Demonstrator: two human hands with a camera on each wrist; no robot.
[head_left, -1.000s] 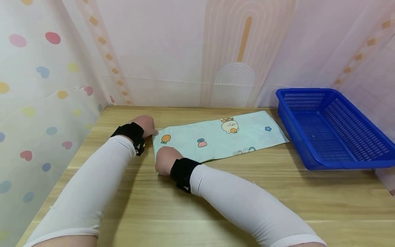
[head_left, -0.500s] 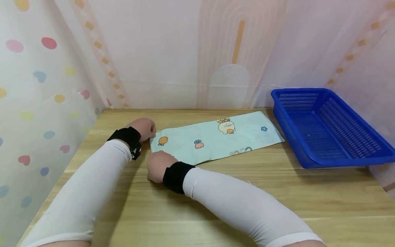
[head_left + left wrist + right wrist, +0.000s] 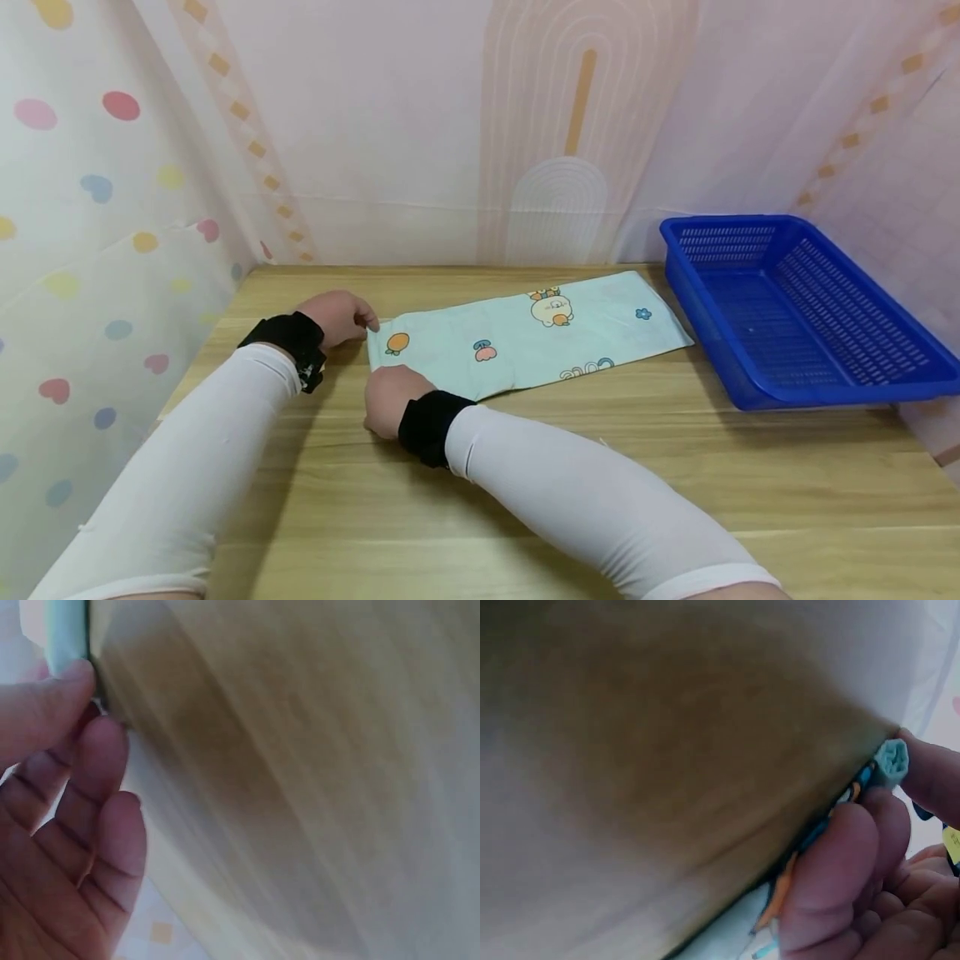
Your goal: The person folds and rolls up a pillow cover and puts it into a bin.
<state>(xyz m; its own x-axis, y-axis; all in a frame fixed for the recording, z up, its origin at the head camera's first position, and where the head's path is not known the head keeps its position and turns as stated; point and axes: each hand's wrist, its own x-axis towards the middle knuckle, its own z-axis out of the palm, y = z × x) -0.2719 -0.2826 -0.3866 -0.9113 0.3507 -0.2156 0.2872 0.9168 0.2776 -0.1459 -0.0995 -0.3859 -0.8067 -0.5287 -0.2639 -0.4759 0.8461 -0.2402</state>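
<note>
A long light-green cloth (image 3: 517,337) printed with a bear, fruit and a blue flower lies flat, slanting across the wooden table. Its left edge is turned into a thin roll, whose coiled end (image 3: 892,759) shows in the right wrist view. At the far left corner my left hand (image 3: 337,315) pinches the cloth; in the left wrist view the thumb lies against the roll (image 3: 67,634), the other fingers curled beneath. My right hand (image 3: 393,400) holds the near left corner, its fingertips hidden in the head view. The right wrist view has the roll between thumb and fingers.
A blue plastic basket (image 3: 705,287) with slotted sides stands at the right, close to the cloth's right end. Patterned curtains (image 3: 420,125) hang behind and to the left of the wooden table (image 3: 450,500).
The left hand's wrist has shifted left and its fingers reach out more towards the cloth's corner. The right hand has moved slightly left since the first frame. The head view has shifted a little.
</note>
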